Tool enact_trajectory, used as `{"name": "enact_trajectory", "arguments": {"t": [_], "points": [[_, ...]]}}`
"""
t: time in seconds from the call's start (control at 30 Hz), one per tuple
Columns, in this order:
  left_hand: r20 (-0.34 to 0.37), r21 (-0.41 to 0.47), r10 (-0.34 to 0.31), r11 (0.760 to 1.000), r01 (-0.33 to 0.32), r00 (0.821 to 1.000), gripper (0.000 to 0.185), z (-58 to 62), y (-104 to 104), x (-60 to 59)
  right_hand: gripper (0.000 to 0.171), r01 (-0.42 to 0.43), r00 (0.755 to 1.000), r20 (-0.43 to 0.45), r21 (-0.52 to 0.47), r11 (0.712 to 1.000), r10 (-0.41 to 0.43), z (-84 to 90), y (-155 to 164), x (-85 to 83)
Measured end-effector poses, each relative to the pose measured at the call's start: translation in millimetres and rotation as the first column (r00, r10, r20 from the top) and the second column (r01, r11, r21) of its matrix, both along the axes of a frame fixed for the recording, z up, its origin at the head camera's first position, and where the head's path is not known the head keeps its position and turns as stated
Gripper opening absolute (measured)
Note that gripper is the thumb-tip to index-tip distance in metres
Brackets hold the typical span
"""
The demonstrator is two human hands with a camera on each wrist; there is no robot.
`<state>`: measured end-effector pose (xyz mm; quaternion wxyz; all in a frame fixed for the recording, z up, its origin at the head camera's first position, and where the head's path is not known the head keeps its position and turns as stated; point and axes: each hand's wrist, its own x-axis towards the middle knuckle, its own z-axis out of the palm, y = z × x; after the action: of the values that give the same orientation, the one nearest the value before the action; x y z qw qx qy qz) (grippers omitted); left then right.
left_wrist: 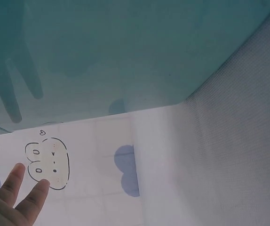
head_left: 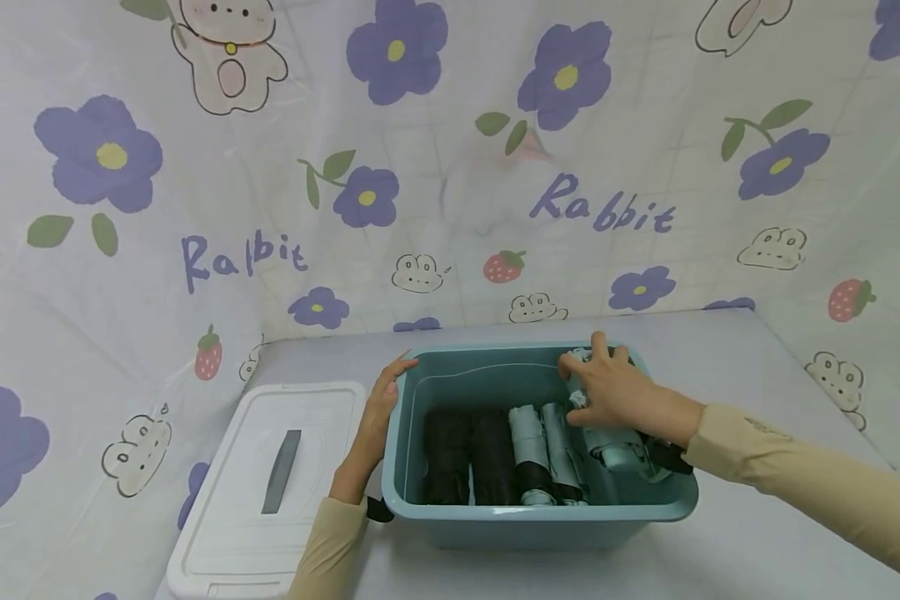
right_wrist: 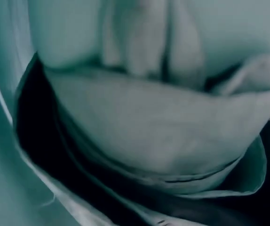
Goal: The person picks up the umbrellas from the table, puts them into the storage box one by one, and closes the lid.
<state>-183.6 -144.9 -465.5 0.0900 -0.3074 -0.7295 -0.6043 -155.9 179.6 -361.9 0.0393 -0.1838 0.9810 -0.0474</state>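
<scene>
A teal plastic bin [head_left: 540, 533] holds dark rolled cloths [head_left: 492, 458] on the left and slim pale-teal cloth rolls [head_left: 528, 437] with black parts in the middle. At the bin's right end lies a larger loose pale-teal and black cloth bundle [head_left: 618, 452], its folds filling the right wrist view. My right hand [head_left: 615, 387] reaches over that bundle from above and grips its upper part, partly hiding it. At the bin's left side, my left hand [head_left: 378, 408] touches the rim with spread, fairly straight fingers, which also show in the left wrist view.
A white lid [head_left: 232, 492] with a grey handle [head_left: 281, 472] lies left of the bin. Both sit on a pale table surface [head_left: 765, 517]. A printed curtain with flowers and rabbits [head_left: 450, 208] hangs behind and at the sides.
</scene>
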Motion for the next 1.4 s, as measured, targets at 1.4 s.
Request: {"name": "enact_trajectory", "arguments": {"t": [1.4], "points": [[0.0,0.02,-0.018,1.0,0.018,1.0,0.043,-0.1,-1,-1.8,0.046,-0.035,0.992,-0.113,0.096,0.995,0.046,-44.4,-11,-3.3]]}}
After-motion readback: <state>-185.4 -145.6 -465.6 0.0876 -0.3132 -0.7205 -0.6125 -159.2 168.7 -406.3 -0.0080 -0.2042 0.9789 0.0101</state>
